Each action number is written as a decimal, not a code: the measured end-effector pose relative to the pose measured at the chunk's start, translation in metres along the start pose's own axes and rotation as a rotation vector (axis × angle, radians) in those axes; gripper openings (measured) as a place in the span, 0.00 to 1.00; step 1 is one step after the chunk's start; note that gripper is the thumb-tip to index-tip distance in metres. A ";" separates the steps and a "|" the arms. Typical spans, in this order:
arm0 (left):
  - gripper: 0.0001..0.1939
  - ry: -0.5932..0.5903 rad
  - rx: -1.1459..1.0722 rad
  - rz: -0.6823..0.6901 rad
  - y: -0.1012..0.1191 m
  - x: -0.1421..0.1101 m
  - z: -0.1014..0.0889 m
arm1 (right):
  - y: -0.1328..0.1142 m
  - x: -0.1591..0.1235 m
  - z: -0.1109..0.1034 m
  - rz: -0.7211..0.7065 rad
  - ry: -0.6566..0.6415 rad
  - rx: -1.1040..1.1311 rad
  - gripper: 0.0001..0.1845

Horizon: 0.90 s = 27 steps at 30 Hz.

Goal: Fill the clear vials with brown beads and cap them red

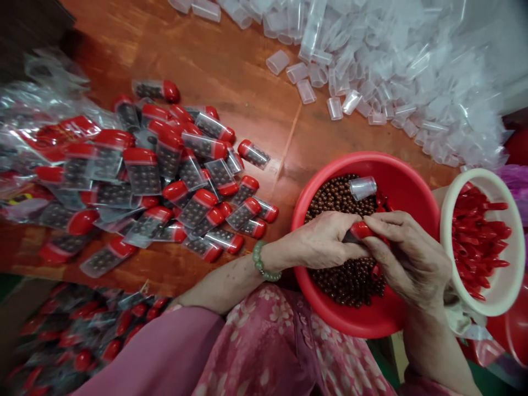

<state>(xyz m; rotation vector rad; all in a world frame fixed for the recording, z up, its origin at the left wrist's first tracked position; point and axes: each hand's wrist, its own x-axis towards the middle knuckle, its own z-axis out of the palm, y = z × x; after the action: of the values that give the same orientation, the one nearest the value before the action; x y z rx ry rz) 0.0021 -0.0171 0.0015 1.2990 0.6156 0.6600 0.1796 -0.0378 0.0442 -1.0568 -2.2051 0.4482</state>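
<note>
My left hand [317, 239], with a green bead bracelet [262, 261] at its wrist, and my right hand [406, 253] meet over a red plastic basin [367, 162]. Both are shut on a small tube [359, 231] with a red cap, and the fingers hide most of it. Below them, the basin holds many brown beads [340, 198] and a clear empty tube [363, 188]. A cream bowl [507, 286] of red caps [478, 236] stands just beyond my right hand.
Bead-filled tubes with red caps [173, 181] lie heaped on the wooden table [214, 66]. Clear empty tubes [371, 71] form a large pile at the far side. More red-capped tubes [82, 341] lie lower down at the bottom left, beyond the table edge.
</note>
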 end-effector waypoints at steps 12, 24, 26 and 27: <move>0.15 -0.046 -0.635 -0.046 0.001 0.003 -0.003 | 0.005 -0.006 0.016 -0.171 -0.085 -0.372 0.52; 0.22 -0.091 -0.741 -0.153 0.002 0.000 -0.001 | 0.013 -0.005 0.027 -0.357 0.092 -0.556 0.44; 0.22 -0.093 -0.738 -0.149 0.002 -0.001 -0.001 | 0.012 -0.003 0.025 -0.372 0.094 -0.570 0.42; 0.22 -0.097 -0.736 -0.143 0.001 -0.001 -0.001 | 0.012 -0.003 0.025 -0.376 0.093 -0.578 0.41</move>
<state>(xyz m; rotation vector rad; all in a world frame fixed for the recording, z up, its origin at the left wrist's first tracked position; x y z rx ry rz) 0.0004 -0.0167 0.0027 0.5896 0.3277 0.6179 0.1708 -0.0332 0.0184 -0.8750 -2.4325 -0.4195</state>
